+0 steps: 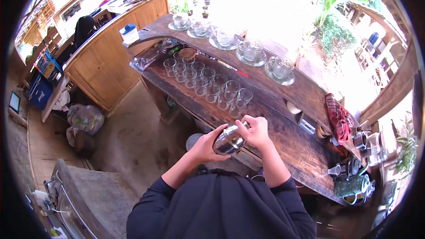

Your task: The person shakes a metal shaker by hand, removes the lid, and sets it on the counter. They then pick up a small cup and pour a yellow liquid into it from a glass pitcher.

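Note:
A shiny metal cocktail shaker is held tilted in front of my chest, over the near edge of the wooden counter. My left hand wraps round its body from the left side. At its upper end, my right hand is closed over the top, and the fingers hide part of it. Just beyond my hands, several clear drinking glasses stand in rows on the dark wood. A brown round lid or dish sits on the glasses at the far end.
Several glass cups on saucers line the raised shelf. A red cloth hangs at the right, near a green-tinted glass jug and a small clear cup. A white tub with a blue lid stands far left.

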